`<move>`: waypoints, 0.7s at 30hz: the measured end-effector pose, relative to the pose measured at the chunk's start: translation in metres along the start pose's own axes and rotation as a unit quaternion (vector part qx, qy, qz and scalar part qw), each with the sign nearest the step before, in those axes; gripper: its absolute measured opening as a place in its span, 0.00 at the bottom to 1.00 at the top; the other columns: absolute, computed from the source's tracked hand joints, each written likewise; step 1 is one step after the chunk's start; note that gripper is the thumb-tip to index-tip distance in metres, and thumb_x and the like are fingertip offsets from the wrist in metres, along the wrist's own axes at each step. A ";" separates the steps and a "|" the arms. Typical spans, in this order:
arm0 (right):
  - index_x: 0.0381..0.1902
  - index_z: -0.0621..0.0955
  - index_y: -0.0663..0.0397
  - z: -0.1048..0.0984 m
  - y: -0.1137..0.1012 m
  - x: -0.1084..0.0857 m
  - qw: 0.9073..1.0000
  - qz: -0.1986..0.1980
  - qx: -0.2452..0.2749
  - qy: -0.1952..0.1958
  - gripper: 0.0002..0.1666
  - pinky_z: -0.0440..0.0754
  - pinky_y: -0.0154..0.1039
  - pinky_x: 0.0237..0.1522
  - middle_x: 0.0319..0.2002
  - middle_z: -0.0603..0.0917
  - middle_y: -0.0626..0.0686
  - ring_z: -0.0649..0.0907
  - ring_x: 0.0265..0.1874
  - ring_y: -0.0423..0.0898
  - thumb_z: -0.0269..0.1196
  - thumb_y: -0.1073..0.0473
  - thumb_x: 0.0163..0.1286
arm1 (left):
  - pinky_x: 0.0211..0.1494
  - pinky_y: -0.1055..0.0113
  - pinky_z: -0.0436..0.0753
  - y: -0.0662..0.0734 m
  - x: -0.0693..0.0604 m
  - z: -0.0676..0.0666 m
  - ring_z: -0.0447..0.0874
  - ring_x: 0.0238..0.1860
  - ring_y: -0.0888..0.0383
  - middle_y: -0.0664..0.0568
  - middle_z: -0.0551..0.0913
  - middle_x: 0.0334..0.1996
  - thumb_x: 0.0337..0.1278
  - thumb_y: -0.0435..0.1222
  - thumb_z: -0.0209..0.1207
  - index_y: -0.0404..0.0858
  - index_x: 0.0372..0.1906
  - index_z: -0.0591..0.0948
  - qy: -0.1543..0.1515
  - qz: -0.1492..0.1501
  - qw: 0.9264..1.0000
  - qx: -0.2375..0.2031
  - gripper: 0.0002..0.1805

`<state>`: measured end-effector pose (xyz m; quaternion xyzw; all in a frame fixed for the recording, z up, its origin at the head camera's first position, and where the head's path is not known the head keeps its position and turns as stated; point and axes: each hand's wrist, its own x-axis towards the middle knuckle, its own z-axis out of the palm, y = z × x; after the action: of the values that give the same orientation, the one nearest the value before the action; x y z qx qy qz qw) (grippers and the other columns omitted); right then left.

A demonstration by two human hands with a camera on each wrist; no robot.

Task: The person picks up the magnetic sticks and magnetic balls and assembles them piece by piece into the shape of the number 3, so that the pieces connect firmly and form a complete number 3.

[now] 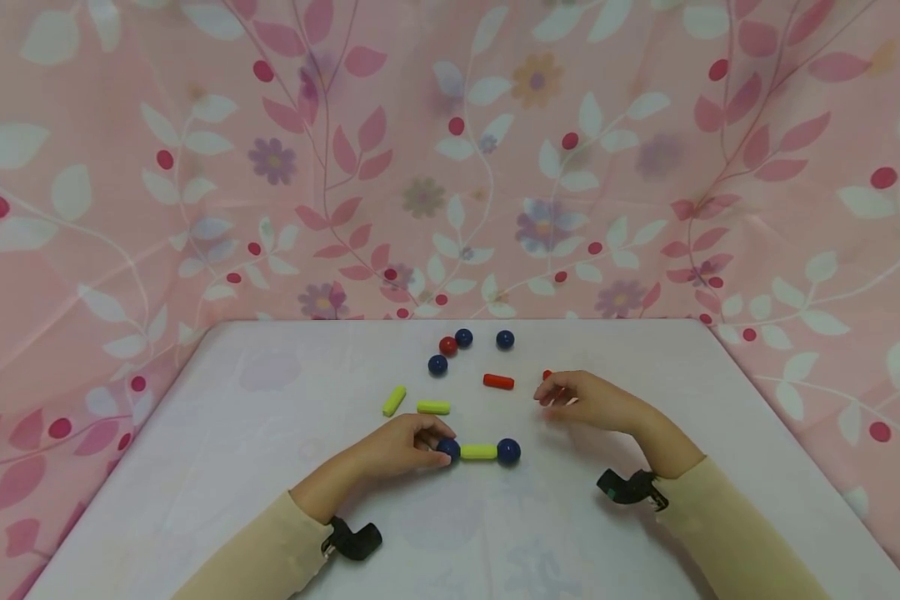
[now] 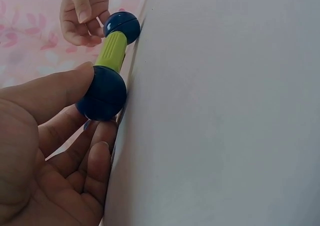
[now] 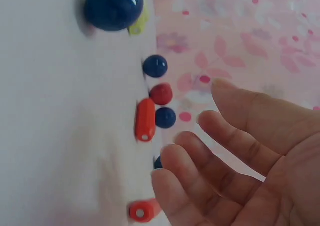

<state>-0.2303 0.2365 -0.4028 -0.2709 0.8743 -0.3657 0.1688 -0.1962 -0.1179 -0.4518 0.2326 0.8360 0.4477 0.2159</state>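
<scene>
My left hand [image 1: 405, 443] pinches a blue ball [image 2: 104, 93] between thumb and fingers. A yellow-green rod [image 1: 478, 452] joins that ball to a second blue ball [image 1: 508, 452], and the joined piece lies on the table. To the right and farther back, my right hand [image 1: 588, 402] is held with relaxed, slightly bent fingers and nothing in them. Beyond its fingertips a red rod [image 1: 547, 375] is partly hidden by the hand. Another red rod [image 1: 498, 382] lies left of it and shows whole in the right wrist view.
Two loose yellow-green rods, one slanted [image 1: 394, 401] and one level [image 1: 433, 407], lie behind my left hand. Farther back are a red ball [image 1: 447, 346] and three blue balls, one of them apart on the right [image 1: 505, 339]. A patterned pink cloth [image 1: 450, 167] hangs behind the table [image 1: 217, 417].
</scene>
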 end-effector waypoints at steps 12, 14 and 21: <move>0.46 0.83 0.58 -0.010 0.019 0.008 0.989 0.084 0.004 0.123 0.13 0.79 0.42 0.45 0.42 0.84 0.52 0.81 0.43 0.51 0.68 0.56 0.68 | 0.42 0.69 0.79 -0.002 0.000 0.002 0.77 0.40 0.57 0.57 0.81 0.38 0.59 0.44 0.70 0.47 0.52 0.83 0.003 0.000 1.000 0.003 0.17; 0.47 0.83 0.59 -0.009 0.021 0.011 0.986 0.097 0.002 0.132 0.14 0.79 0.41 0.43 0.42 0.83 0.53 0.81 0.43 0.51 0.68 0.56 0.69 | 0.41 0.69 0.78 -0.001 0.000 0.002 0.77 0.40 0.57 0.56 0.81 0.38 0.59 0.43 0.70 0.46 0.52 0.83 0.003 0.002 1.000 0.000 0.17; 0.51 0.81 0.60 -0.005 0.032 0.021 0.977 0.146 0.010 0.153 0.17 0.81 0.40 0.40 0.43 0.81 0.55 0.80 0.43 0.51 0.67 0.56 0.69 | 0.41 0.69 0.78 -0.001 -0.001 0.002 0.77 0.39 0.56 0.55 0.81 0.38 0.59 0.42 0.70 0.44 0.52 0.83 0.005 -0.001 1.000 -0.001 0.17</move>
<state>-0.2606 0.2454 -0.4242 -0.0799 0.9162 -0.3829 0.0872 -0.1948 -0.1175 -0.4530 0.2297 0.8366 0.4497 0.2125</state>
